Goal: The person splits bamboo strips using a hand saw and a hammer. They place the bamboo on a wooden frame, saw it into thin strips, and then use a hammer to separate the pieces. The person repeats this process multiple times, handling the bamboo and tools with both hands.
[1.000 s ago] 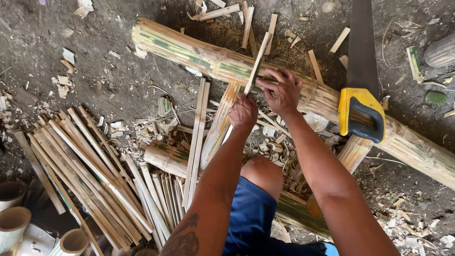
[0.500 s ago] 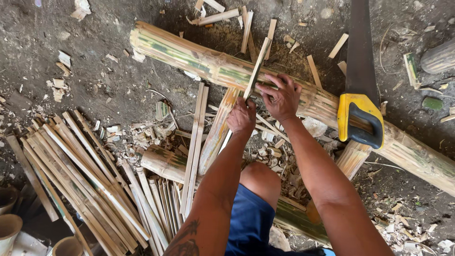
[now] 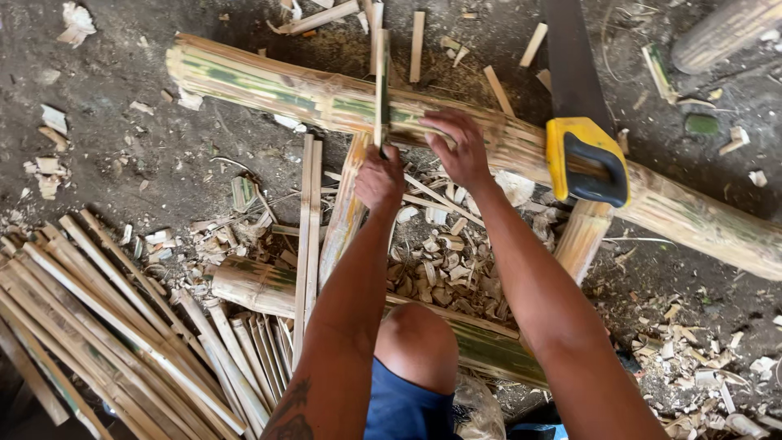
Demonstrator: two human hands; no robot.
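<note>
My left hand (image 3: 380, 178) is shut on the lower end of a thin bamboo strip (image 3: 380, 85). The strip stands on edge across a thick green-and-tan bamboo pole (image 3: 269, 85) that lies slantwise on the dirt. Just right of the strip is my right hand (image 3: 458, 151), fingers spread and resting on the pole, holding nothing. A handsaw with a yellow-and-black handle (image 3: 588, 160) lies over the pole further right, with its dark blade pointing away. My knee (image 3: 417, 342) shows below, between my arms.
A fan of split bamboo strips (image 3: 122, 326) covers the ground at lower left. A shorter bamboo section (image 3: 252, 285) lies near my knee. Shavings and offcuts (image 3: 440, 261) litter the dirt. Another pole end (image 3: 721, 33) lies at top right.
The strip has swung from leaning right to nearly straight across the pole. My left hand has shifted slightly with it. My right hand's fingers have flattened onto the pole.
</note>
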